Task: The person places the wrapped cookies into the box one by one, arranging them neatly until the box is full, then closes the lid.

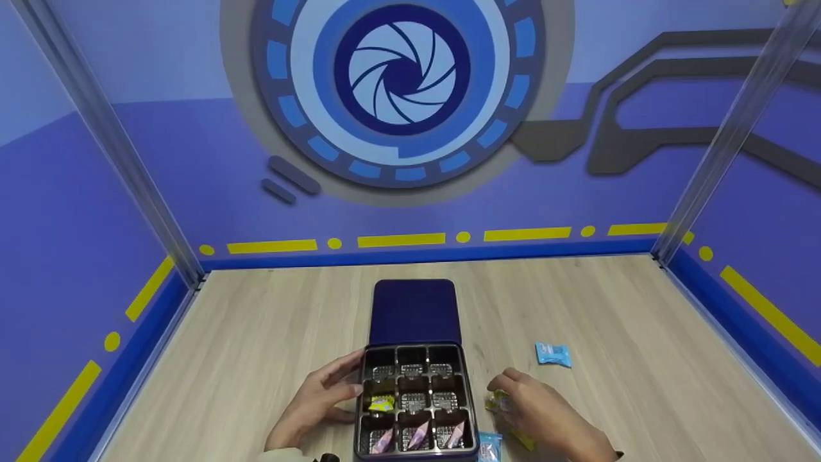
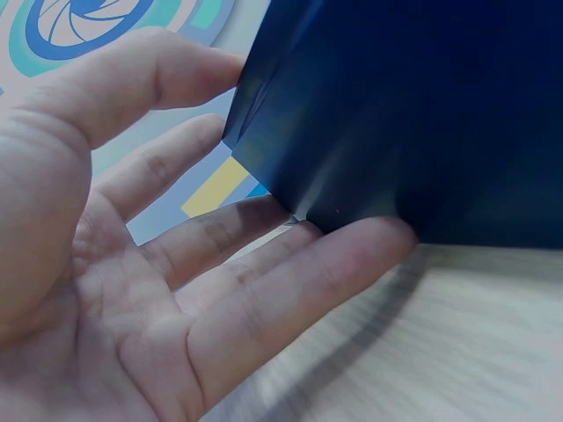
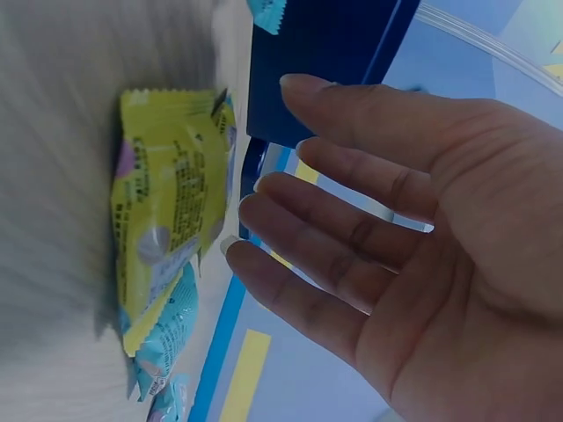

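Nearest, in the head view, is the front row of the box, where three pink packets stand one per compartment; a blue packet lies just beside the box's right wall. The middle row holds a yellow packet on the left.

The left hand is at the box's left side; only the left wrist view shows its fingertips touching the dark wall, the grip spread, not closed round it.

From the head, the right hand partly covers yellow wrappers on the bench. The right wrist view instead shows its grip apart, holding nothing, near a printed yellow wrapper with two blue packets past it; the head view shows just one out there.

Farther back, the raised lid extends toward the patterned wall.
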Demonstrator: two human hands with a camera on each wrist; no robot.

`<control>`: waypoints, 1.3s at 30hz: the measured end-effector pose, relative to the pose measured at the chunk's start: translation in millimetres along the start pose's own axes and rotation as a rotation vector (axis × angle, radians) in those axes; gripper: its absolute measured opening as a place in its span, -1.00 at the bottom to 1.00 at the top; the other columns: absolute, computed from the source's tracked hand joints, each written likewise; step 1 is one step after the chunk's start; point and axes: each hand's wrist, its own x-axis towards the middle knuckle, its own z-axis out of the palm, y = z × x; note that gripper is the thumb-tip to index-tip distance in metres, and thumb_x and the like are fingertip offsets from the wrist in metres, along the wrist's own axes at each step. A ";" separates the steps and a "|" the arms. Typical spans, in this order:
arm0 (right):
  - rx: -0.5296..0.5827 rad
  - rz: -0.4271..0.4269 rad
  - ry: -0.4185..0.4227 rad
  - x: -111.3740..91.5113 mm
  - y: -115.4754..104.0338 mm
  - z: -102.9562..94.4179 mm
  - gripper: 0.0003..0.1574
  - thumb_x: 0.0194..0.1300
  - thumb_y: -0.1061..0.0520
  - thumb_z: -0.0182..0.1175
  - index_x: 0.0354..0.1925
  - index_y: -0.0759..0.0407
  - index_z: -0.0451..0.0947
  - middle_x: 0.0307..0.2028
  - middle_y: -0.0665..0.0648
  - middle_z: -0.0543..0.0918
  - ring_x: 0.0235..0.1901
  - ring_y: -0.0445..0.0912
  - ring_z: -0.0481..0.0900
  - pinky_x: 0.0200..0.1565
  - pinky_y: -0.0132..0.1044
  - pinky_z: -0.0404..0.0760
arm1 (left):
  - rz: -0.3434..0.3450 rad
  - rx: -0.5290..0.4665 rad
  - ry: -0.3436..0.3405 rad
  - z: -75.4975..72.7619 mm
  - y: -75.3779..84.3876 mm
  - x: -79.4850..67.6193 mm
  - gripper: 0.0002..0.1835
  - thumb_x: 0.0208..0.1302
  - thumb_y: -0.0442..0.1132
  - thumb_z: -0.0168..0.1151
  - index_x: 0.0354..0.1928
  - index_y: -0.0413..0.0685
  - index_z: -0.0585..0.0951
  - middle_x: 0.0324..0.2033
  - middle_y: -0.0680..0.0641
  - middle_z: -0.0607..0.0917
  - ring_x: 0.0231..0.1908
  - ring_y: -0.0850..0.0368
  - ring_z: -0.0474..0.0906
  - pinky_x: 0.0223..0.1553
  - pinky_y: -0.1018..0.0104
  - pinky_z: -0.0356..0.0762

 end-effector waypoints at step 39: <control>-0.087 0.014 0.017 -1.3 4.8 11.2 -0.74 0.16 0.38 0.51 -0.22 0.13 0.71 -0.29 -0.04 0.62 -0.31 -0.15 0.64 -0.36 -0.23 0.69 | -0.011 -0.034 -0.008 0.0 -1.1 0.5 -0.25 0.42 -0.35 0.36 0.60 -0.17 0.34 0.57 -0.39 0.23 0.08 -0.22 0.68 -0.20 -0.16 0.79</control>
